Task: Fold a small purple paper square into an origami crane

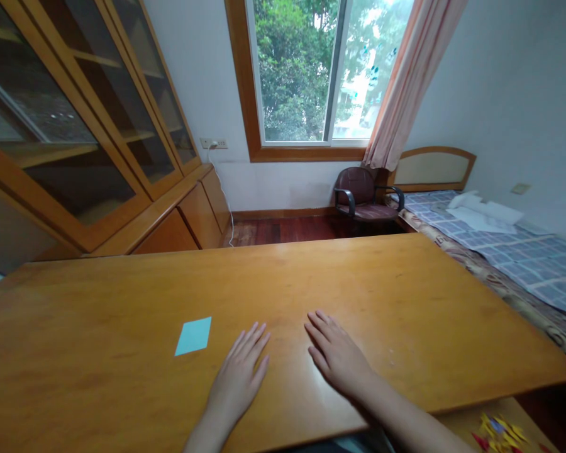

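My left hand (239, 374) lies flat on the wooden table (405, 302), fingers stretched out and holding nothing. My right hand (336, 355) rests flat beside it, a little further forward, fingers out and empty too. A small light-blue paper rectangle (194, 335) lies on the table just left of my left hand, not touched by either hand.
A glass-fronted wooden cabinet (75, 138) stands along the left wall. Beyond the table are a window (311, 69), a dark armchair (364, 198) and a bed (514, 251) on the right. Small coloured folded paper pieces (500, 433) lie at the lower right.
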`<state>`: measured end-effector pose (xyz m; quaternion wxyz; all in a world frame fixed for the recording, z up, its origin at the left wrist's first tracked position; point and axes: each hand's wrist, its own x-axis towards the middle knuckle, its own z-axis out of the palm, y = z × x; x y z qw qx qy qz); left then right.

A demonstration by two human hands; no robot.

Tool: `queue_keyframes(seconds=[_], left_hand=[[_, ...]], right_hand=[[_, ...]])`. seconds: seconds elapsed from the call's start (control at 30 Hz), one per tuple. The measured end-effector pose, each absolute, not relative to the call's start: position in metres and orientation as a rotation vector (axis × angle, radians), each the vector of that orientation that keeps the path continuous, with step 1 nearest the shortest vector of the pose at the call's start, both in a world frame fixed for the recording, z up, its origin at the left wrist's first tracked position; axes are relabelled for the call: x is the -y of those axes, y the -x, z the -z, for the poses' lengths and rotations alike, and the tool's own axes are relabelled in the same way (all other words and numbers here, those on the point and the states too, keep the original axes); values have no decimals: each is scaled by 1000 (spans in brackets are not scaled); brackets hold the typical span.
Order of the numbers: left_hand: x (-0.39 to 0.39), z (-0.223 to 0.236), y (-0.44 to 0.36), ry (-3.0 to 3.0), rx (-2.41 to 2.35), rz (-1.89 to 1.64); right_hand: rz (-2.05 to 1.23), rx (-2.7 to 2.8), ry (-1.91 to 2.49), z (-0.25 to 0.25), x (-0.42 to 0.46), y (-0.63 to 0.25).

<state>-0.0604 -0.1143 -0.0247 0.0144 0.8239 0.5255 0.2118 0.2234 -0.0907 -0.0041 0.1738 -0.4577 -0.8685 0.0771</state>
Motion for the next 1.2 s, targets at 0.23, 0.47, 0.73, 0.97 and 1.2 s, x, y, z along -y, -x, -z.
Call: queue_keyframes(seconds=[0.23,0.47,0.73,0.97,1.2], left_hand=[[114,35,70,-2463,-1776,-838],[119,29,70,-2299,-1826,-977],[116,21,68,-2208,-1872,-1000],[115,25,65,-2364,-1842,-837],[117,25,60,-2440,-1751,-686]], right_hand=[[-353,2688,985,-9,95,-233],[-458,2747,882,-14,100,-248],[-444,2667,951,-8,114,-264],[-379,2545,1176,-3,133,-277],[-366,2412,1331,-2,131,-270]])
